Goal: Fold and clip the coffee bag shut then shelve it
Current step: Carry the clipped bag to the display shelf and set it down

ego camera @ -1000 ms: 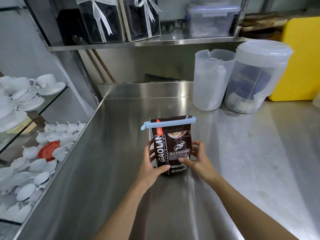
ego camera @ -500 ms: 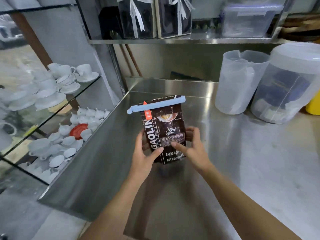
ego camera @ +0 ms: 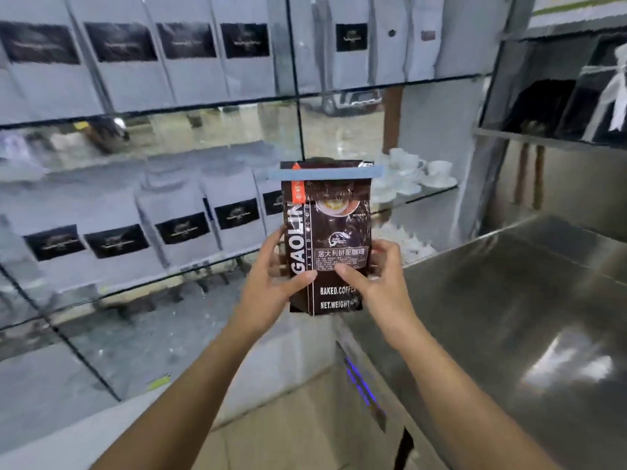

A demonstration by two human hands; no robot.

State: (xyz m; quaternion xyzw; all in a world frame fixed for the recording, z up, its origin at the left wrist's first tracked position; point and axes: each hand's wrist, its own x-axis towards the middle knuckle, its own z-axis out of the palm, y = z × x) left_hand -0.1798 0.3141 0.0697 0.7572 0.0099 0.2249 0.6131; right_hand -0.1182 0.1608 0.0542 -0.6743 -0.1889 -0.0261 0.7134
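I hold a dark brown coffee bag upright in the air in front of the glass shelves. A light blue clip runs across its folded top. My left hand grips the bag's left side with the thumb on the front. My right hand grips the right side, thumb also on the front. The picture is blurred by motion.
Glass shelves to the left carry rows of grey bags with black labels. White cups and saucers stand on a glass shelf behind the bag. The steel counter lies to the right, with a steel shelf above it.
Both hands have lifted the clipped bag off the steel counter and carried it up and to the left. The view has swung from the counter to the glass shelves.
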